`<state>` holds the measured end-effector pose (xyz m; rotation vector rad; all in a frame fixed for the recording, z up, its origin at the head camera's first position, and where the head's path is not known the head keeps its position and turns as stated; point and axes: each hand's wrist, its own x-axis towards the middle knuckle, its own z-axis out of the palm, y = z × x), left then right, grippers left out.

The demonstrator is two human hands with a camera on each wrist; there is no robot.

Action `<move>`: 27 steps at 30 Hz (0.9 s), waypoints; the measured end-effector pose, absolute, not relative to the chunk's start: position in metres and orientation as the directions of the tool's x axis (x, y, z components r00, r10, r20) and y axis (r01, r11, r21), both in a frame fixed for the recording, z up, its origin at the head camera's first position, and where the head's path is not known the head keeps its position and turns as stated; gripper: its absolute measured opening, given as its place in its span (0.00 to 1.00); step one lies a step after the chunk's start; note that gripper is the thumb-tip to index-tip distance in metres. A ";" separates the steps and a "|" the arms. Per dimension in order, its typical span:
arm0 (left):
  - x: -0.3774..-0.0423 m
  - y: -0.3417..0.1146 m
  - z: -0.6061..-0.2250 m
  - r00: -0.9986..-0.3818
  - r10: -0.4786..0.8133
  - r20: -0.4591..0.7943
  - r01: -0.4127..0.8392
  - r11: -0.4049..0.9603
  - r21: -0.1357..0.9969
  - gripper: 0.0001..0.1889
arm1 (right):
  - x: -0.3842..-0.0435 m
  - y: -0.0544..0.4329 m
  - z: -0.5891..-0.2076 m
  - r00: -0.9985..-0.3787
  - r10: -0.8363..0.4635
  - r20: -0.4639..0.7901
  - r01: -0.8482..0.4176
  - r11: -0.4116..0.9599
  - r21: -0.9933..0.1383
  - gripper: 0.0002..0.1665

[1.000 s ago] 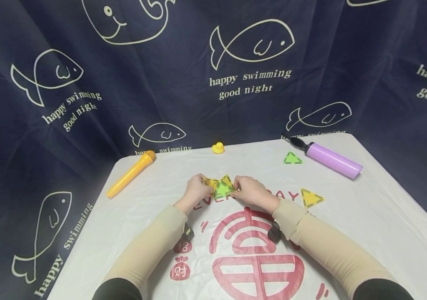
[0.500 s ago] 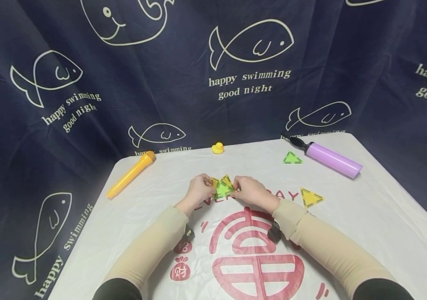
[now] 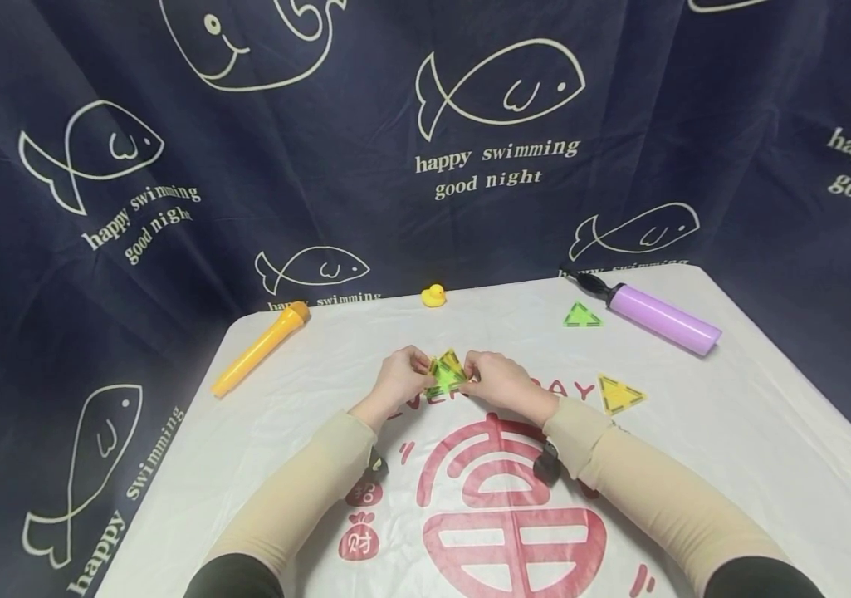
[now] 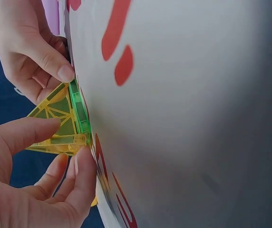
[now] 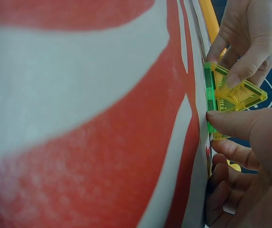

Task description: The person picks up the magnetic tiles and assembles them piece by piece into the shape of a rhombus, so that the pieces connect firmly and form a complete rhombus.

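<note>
A green triangular magnetic tile lies flat on the tabletop between the hands, with yellow triangular magnetic tiles rising from its edges and leaning together. My left hand pinches the left yellow tile between thumb and fingers, tilting it up against the other one. At the opposite corner, my right hand pinches the base; in the right wrist view its thumb lies on the green tile's edge, a finger behind by the yellow one. The fingers partly hide the left yellow tile in the head view.
Off to the right lie a loose yellow triangular tile and a green one. A purple balloon pump is at the back right, an orange toy microphone at the left. A yellow rubber duck sits by the far edge.
The left hand has shifted slightly right and swung its yellow tile up from lying outward to leaning in over the green one. The right hand stays in place.
</note>
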<state>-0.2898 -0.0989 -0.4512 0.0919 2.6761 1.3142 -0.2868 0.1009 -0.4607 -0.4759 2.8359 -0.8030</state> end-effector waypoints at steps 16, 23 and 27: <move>-0.294 -0.101 -0.453 -0.972 0.194 -0.135 0.018 0.632 0.775 0.19 | -0.285 0.103 -0.461 -0.939 -0.340 -0.057 -0.261 0.808 -0.528 0.13; -0.306 -0.110 -0.450 -0.913 0.397 -0.094 0.212 0.658 0.723 0.37 | -0.286 0.106 -0.461 -0.935 -0.351 -0.047 -0.275 0.803 -0.528 0.14; -0.312 -0.116 -0.449 -0.851 0.516 -0.092 0.269 0.580 0.769 0.40 | -0.287 0.110 -0.461 -0.930 -0.366 -0.046 -0.290 0.802 -0.522 0.14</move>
